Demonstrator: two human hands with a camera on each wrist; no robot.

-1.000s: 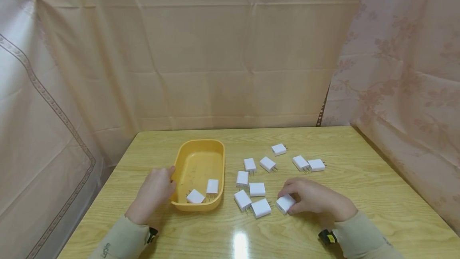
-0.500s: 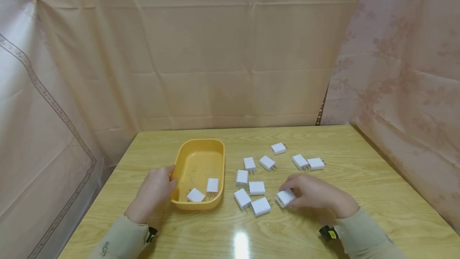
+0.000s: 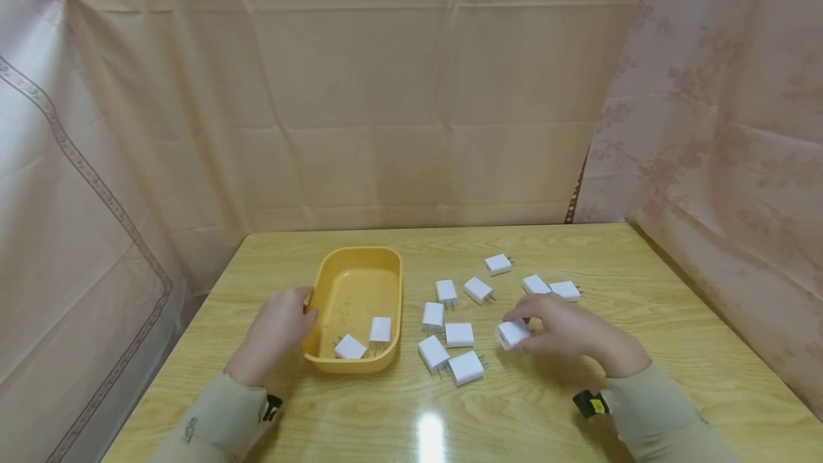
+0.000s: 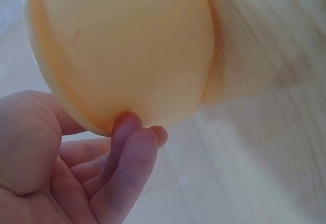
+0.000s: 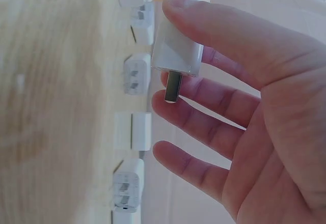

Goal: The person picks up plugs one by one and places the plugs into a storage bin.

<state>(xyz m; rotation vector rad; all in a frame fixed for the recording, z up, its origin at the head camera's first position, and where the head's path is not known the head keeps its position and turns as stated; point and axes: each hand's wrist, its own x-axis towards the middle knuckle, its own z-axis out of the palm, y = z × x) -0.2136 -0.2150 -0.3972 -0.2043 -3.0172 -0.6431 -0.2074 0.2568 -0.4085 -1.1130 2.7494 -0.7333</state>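
The left hand (image 3: 278,331) grips the left rim of a yellow tray (image 3: 355,366); in the left wrist view its fingers (image 4: 135,152) curl on the tray's wall (image 4: 127,56). Two white plug adapters lie inside the tray, one (image 3: 380,331) near the right wall and one (image 3: 350,347) near the front. The right hand (image 3: 566,331) pinches another white adapter (image 3: 513,334) between thumb and fingers. The right wrist view shows this adapter (image 5: 178,43) with its metal prong pointing toward the lower fingers.
Several white adapters lie between tray and right hand, among them one (image 3: 459,335) at the middle and one (image 3: 466,368) in front. Farther back are one (image 3: 498,264) and a pair (image 3: 564,291) close to the right hand. Cloth curtains (image 3: 411,91) stand behind the wooden table (image 3: 360,420).
The right hand has moved slightly back, away from the front edge, with the pinched adapter, which looks raised and turned a little. The left hand and tray have barely moved.
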